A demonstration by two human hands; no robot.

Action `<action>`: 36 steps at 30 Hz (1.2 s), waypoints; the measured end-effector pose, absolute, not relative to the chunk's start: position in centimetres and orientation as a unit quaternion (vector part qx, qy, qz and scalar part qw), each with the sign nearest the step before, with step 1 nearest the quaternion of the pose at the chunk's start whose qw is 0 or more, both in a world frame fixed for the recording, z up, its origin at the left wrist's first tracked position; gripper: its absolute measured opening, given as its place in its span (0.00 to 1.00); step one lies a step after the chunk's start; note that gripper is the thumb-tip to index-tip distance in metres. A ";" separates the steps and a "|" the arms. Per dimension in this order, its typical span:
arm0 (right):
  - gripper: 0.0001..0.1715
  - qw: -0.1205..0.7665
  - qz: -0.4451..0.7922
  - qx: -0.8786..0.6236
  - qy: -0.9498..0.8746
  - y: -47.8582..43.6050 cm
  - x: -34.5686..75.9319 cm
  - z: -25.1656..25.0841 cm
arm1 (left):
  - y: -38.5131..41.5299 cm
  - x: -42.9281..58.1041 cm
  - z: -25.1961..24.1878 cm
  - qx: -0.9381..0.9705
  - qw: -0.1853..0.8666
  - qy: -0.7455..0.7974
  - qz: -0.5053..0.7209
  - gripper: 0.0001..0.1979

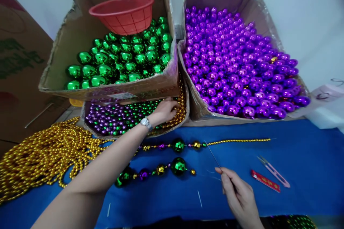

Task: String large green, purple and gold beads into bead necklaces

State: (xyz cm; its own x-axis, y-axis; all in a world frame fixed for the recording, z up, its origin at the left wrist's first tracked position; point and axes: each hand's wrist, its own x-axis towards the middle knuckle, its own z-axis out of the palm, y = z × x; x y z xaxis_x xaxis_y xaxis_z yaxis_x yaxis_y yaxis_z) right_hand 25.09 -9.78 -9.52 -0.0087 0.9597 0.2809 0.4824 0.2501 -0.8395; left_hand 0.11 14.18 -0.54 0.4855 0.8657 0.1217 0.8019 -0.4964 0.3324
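Note:
My left hand (165,110), with a watch on its wrist, reaches into a low box of small beads. Its fingers are curled at the small gold beads (182,105) on the box's right side; whatever is between them is hidden. My right hand (239,195) pinches a long thin needle (213,155) above the blue cloth, its tip pointing up and left. Left of the needle lies a string of green, gold and purple beads ending in a small gold bead (193,172). Behind it, another beaded strand (178,145) runs into a twisted gold length (239,140).
A carton of large green balls (126,56) holds a red basket (122,12). Purple balls (231,64) fill the carton to its right. Gold bead strands (53,150) pile up at left. Pink thread snips (274,172) and a red packet (265,181) lie on the blue cloth (309,157).

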 end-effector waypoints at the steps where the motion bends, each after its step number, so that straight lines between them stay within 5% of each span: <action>1: 0.13 0.440 0.269 -0.546 -0.660 -9.7 25.1 -9.6 | 13.4 -0.1 -0.1 0.846 0.125 0.493 0.161 0.12; 4: 0.13 0.438 0.268 -0.539 -0.667 -9.4 24.8 -9.6 | 10.7 -0.5 0.8 0.817 0.186 0.497 0.223 0.16; 10: 0.12 0.439 0.266 -0.527 -0.677 -8.6 24.2 -8.7 | 7.4 -1.2 0.3 0.623 0.479 0.488 0.381 0.15; 26: 0.13 0.485 0.250 -0.507 -0.667 -9.9 24.8 -4.8 | 8.1 -2.2 -1.0 0.739 0.324 0.516 0.289 0.13; 36: 0.12 0.501 0.242 -0.500 -0.664 -9.8 24.4 -3.2 | 7.9 -1.9 -0.5 0.739 0.340 0.524 0.251 0.16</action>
State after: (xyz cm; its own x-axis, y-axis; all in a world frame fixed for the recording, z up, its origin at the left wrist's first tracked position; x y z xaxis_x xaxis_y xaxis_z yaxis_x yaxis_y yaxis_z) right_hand 24.44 -9.83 -3.25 0.0015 0.9057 0.4239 0.4209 0.3839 -0.8219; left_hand -1.90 7.87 -0.52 0.3238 0.9460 0.0145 0.6044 -0.2186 0.7661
